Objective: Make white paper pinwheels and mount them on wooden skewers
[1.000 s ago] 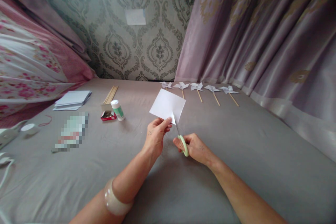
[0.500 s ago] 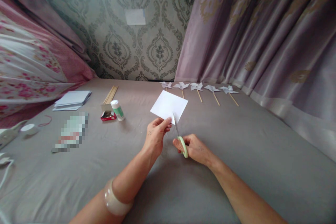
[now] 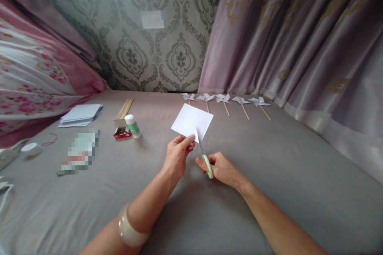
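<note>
A white sheet of paper [image 3: 191, 119] is held up in front of me, its near corner pinched between the thumb and fingers of my left hand [image 3: 179, 147]. My right hand [image 3: 220, 167] grips pale green-handled scissors [image 3: 207, 165], thumb and fingers through the handles. The scissor blades lie at the paper's near corner, just right of my left thumb. How wide the blades are apart is hard to make out. Behind the paper, several white paper pinwheels [image 3: 223, 99] on wooden sticks lie in a row.
On the left of the grey cloth [image 3: 143, 191] are a paper stack [image 3: 80, 113], wooden sticks [image 3: 125, 107], a red box of small metal items [image 3: 122, 132], a white-and-green bottle [image 3: 133, 126], a blurred packet [image 3: 79, 151], a tape roll [image 3: 31, 149] and a power strip [image 3: 7, 157].
The view has shifted very slightly. Both hands, the paper and the scissors stay in nearly the same place, with the blades still at the paper's near corner.
</note>
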Demonstrator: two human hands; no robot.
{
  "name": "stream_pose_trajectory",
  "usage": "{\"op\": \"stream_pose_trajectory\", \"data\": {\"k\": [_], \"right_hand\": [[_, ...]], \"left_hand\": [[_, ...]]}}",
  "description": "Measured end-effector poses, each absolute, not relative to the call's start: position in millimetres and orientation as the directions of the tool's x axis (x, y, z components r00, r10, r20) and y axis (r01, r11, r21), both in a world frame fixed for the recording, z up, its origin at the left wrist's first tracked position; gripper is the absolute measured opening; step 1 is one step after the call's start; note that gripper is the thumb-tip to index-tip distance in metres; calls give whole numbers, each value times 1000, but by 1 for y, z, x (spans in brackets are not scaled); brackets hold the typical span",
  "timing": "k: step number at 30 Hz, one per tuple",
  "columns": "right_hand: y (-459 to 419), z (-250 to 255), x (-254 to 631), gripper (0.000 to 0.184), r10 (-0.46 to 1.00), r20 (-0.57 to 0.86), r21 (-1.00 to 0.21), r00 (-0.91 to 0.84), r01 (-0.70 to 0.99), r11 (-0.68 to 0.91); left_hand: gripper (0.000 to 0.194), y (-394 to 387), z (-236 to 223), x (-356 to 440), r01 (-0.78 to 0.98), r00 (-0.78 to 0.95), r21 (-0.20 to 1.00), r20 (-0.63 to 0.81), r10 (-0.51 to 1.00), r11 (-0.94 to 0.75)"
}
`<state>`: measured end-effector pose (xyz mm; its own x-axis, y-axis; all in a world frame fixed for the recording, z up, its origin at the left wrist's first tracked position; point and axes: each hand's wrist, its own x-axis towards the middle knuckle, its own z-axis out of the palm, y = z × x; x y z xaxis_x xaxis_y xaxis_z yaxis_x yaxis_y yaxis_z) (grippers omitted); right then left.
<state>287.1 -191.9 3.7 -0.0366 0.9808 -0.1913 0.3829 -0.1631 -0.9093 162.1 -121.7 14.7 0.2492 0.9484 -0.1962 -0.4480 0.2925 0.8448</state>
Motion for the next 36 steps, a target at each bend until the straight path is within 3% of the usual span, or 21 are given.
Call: {"op": "stream_pose_trajectory", "data": {"k": [5, 22, 36], "right_hand": [[-192, 7, 288, 63, 979, -193, -908, -64, 390, -153], [-191, 1, 287, 67, 982, -187, -908, -24, 385, -163], [-190, -2, 286, 60, 988, -154, -919, -30, 371, -133]], "left_hand": [[27, -122, 14, 163, -448, 250, 845, -196, 948, 292], [28, -122, 12, 163, -455, 242, 844, -189, 952, 283], [27, -122, 13, 163, -453, 235, 847, -185, 954, 276]]}}
